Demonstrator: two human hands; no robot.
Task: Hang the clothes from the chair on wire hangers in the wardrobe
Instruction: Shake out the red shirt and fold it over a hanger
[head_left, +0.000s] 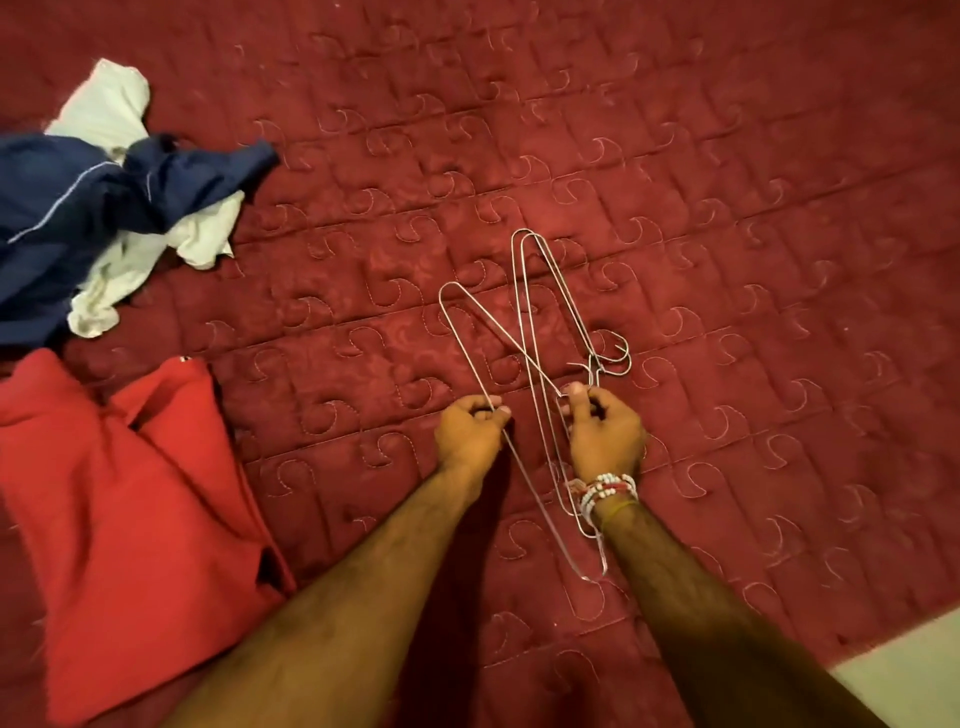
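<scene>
A tangle of thin wire hangers (540, 312) lies on the dark red quilted bedspread (675, 182) in the middle of the view. My left hand (470, 434) pinches the wire of one hanger near its long side. My right hand (602, 428), with beaded bracelets at the wrist, grips the necks of the hangers just below their hooks (615, 358). At the left lie the clothes: a red garment (130, 493), a navy blue garment with a thin white stripe (78, 208), and a white garment (114, 109) partly under the blue one. No chair or wardrobe is in view.
The quilted bedspread fills almost the whole view. Its edge runs across the bottom right corner, where a pale floor (904, 670) shows. The clothes are heaped along the left edge, apart from the hangers.
</scene>
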